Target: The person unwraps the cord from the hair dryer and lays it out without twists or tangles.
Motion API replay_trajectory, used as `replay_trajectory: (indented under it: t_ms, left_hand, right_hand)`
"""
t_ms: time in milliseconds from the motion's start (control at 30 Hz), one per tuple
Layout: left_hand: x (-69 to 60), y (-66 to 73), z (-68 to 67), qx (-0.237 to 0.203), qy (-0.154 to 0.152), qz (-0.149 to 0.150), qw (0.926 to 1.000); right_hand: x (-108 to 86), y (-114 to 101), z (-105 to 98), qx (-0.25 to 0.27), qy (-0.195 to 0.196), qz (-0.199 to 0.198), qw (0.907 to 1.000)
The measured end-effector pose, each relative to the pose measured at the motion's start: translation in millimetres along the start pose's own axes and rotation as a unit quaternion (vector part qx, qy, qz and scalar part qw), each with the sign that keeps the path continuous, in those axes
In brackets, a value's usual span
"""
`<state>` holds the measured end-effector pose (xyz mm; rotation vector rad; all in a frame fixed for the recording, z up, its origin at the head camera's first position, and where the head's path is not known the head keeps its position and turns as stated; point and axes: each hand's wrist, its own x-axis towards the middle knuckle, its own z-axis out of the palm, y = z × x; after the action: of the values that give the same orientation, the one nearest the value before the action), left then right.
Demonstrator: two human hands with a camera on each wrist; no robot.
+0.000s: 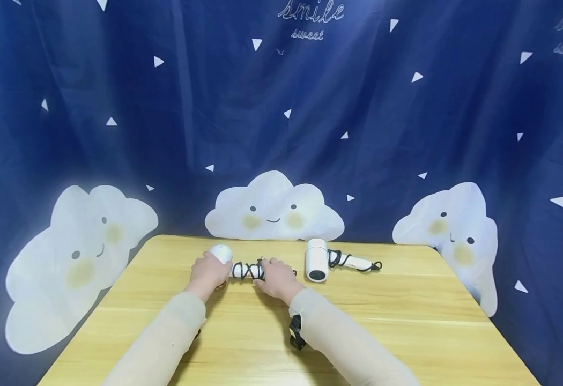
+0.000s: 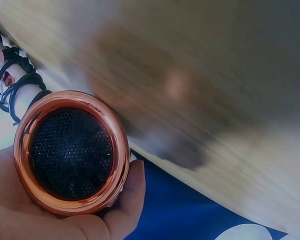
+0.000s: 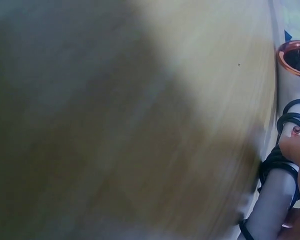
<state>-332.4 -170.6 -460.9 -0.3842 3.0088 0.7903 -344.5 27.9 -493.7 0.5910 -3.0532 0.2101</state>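
Observation:
A white hair dryer [image 1: 221, 253] lies on the wooden table, its black cord [image 1: 245, 270] wound around the handle. My left hand [image 1: 209, 272] grips its head, with the fingers around the barrel. In the left wrist view, a copper-coloured ring [image 2: 122, 150] frames its black mesh grille [image 2: 72, 152]. My right hand [image 1: 278, 279] holds the handle [image 3: 272, 205] over the wound cord; in the right wrist view the thumb presses close to a small copper-coloured button [image 3: 296, 130]. Part of the handle is hidden beneath that hand in the head view.
Right of my hands lies a second white hair dryer [image 1: 317, 257], its handle also wrapped in black cord and pointing right. The light wooden table [image 1: 397, 311] ends at a dark blue curtain [image 1: 243, 107] printed with clouds and triangles.

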Motion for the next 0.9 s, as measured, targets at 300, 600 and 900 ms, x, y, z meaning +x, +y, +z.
replay_trajectory:
  t_ms: [300, 600, 900]
  left_hand:
    - [4.9, -0.7, -2.7, 0.001, -0.019, -0.001, 0.9998]
    - [5.4, -11.7, -9.2, -0.017, -0.065, 0.026, 0.9974]
    - [2.7, -13.7, -8.5, -0.039, -0.078, 0.031, 0.9957]
  right_hand:
    - [-0.9, 0, -11, -0.008, 0.002, -0.009, 0.9999]
    - [-1.0, 2, -4, -0.011, 0.009, -0.019, 0.9997]
    - [-3.4, 7, -10, 0.001, 0.020, -0.030, 0.9993]
